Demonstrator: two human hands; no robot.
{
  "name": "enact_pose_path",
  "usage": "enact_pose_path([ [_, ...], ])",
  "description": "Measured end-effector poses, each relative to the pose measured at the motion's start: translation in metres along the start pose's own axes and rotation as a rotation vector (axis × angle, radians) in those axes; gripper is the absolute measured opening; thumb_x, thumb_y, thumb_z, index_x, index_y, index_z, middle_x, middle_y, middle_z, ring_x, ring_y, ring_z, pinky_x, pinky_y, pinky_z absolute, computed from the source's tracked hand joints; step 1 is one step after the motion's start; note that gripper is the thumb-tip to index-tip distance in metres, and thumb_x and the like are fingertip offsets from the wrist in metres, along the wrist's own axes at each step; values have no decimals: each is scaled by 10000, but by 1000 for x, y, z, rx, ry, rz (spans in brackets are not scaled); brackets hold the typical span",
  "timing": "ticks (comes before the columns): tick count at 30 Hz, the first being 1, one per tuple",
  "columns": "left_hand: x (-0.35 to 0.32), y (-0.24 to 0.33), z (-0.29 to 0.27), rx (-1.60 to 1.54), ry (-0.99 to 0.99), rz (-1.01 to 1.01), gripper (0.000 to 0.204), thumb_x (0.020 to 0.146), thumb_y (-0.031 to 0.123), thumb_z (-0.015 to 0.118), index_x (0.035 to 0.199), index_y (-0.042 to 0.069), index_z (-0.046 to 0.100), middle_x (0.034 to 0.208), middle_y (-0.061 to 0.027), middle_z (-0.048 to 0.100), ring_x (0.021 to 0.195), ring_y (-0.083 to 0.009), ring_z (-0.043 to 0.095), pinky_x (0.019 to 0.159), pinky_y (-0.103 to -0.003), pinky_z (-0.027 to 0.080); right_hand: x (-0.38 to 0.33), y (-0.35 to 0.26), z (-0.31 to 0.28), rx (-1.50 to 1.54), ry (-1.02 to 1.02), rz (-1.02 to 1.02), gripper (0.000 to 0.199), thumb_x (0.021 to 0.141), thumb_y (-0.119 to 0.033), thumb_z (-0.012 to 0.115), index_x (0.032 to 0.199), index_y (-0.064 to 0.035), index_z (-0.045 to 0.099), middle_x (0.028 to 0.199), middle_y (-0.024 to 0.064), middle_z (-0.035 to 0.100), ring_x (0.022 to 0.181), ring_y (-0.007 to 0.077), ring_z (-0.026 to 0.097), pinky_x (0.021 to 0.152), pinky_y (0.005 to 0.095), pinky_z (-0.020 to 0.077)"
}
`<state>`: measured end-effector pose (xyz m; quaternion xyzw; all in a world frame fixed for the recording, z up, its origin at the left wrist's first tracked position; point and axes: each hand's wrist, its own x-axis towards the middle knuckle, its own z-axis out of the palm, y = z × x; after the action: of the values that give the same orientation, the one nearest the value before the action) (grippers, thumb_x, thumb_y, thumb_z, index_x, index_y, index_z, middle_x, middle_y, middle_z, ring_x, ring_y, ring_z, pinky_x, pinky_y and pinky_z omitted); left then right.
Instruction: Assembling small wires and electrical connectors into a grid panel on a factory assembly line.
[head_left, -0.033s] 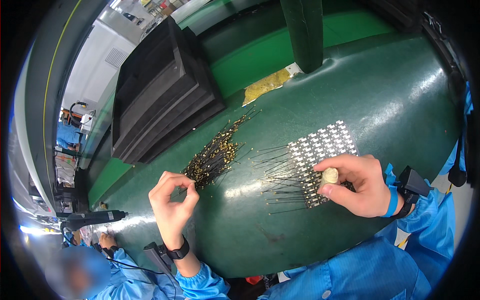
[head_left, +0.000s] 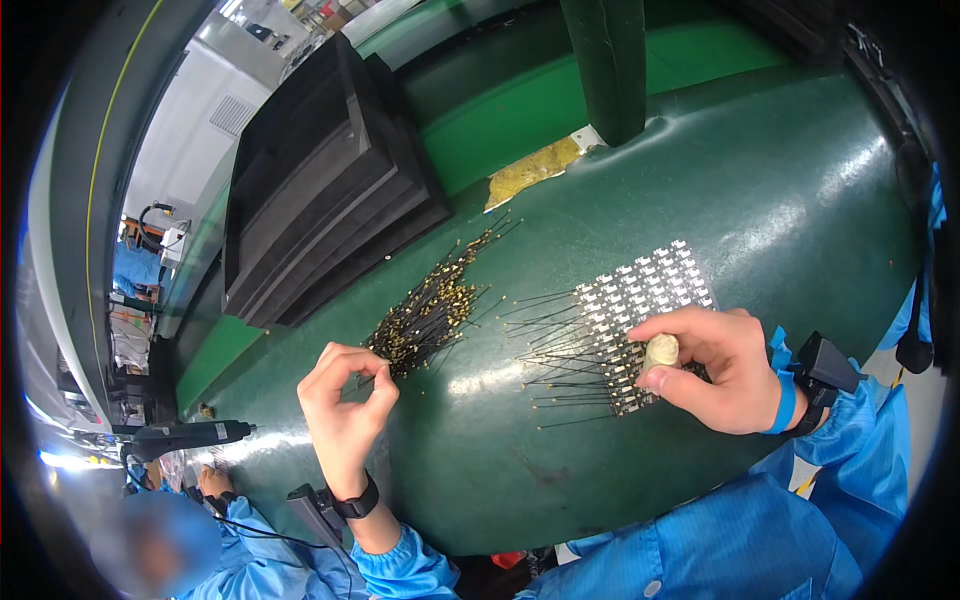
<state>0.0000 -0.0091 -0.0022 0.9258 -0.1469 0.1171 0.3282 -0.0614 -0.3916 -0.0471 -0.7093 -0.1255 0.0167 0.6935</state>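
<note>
Left hand: the left hand (head_left: 345, 395) is raised just over the green work mat (head_left: 800, 200), thumb and forefinger pinched together at the near edge of a heap of wires; whatever sits between the fingertips is too fine to make out.
Right hand: the right hand (head_left: 715, 365) lies on the near end of a panel of small circuit boards (head_left: 645, 295), fingers curled around a pale, rounded tool tip (head_left: 659, 352) pressed down on the panel.
Wire heap: a loose pile of thin black wires with gold ends (head_left: 430, 305) spreads on the mat between the hands and a stack of trays, in no holder of any kind.
Panel: the small boards sit in a grid, and thin black leads (head_left: 555, 345) fan out from its left edge across the mat.
Trays: a stack of black trays (head_left: 320, 190) stands at the far left of the mat, tilted; what they hold cannot be seen.
Wrists: each wrist carries a black strap, the right with a blue band beside it.
Surroundings: a dark post (head_left: 612, 60) rises at the far side, a yellowish scrap (head_left: 530, 172) at its foot; another person in blue (head_left: 190, 545) works at lower left.
</note>
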Motion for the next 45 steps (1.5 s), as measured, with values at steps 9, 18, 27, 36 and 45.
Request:
enact_pose_path([
  [9, 3, -5, 4, -53, 32, -18, 84, 904, -62, 769, 946, -57, 696, 956, -80, 698, 881, -146, 618, 823, -273, 501, 2, 2, -1, 20, 14, -17, 307, 957, 20, 764, 1262, 37, 736, 928, 63, 740, 775, 65, 696, 673, 247, 585],
  [18, -7, 50, 35, -249, 31, 201, 99, 871, -77, 750, 909, -15, 683, 879, -120, 709, 817, -254, 663, 788, -352, 531, 65, -26, 43, -250, -132, -414, 153, 936, -176, 775, 952, -39, 708, 693, 174, 685, 600, 384, 683, 576, 449, 536],
  [27, -8, 60, 47, -285, -36, 261, 159, 850, -102, 786, 946, -5, 703, 893, -120, 720, 796, -283, 665, 751, -382, 530, 68, -29, 51, -434, -221, -457, 168, 924, -152, 724, 866, -19, 638, 635, 193, 641, 601, 450, 650, 580, 523, 519],
  [36, 1, 42, 29, -84, 30, 251, 92, 859, -63, 768, 913, -15, 709, 929, -134, 728, 875, -283, 690, 821, -373, 548, 58, -32, 23, -350, -248, -366, 130, 920, -116, 734, 901, -9, 662, 658, 192, 662, 622, 424, 693, 582, 492, 539],
  [45, -5, 102, 62, -72, -44, 396, 417, 763, 30, 905, 1157, 28, 770, 1057, -116, 754, 991, -343, 702, 910, -449, 549, 28, -32, 1, -293, -310, -166, 105, 945, -104, 767, 975, -34, 694, 708, 155, 695, 627, 381, 704, 573, 454, 545],
])
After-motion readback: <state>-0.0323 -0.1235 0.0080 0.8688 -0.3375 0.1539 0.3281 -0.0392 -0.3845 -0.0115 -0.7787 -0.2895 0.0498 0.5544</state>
